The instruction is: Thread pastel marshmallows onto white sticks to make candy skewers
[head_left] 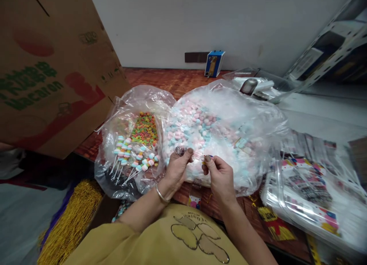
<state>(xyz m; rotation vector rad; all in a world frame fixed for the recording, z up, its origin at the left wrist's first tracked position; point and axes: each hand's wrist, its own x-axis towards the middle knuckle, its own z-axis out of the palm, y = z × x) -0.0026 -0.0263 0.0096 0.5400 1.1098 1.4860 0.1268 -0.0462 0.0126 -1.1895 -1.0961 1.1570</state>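
Over the near side of a large clear bag of pink, blue and white marshmallows (197, 116), my two hands work close together. My left hand (178, 168) is closed, thumb against fingers, on one end of a small clear printed plastic bag (197, 155). The other end is pinched by my right hand (220, 176), its thumb and forefinger pressed together. A dark printed part of the small bag shows by the left fingertips. Left of my hands, several marshmallow skewers (123, 152) lie on another clear bag (143, 95), beside a heap of small colourful ring-shaped pieces (145, 129).
A big cardboard box (54, 73) rises at the left. Printed clear bags (309, 184) are stacked at the right, near a packet of gold twist ties (275, 223). A small blue device (214, 63) stands against the wall. Gold fringe (77, 215) hangs at lower left.
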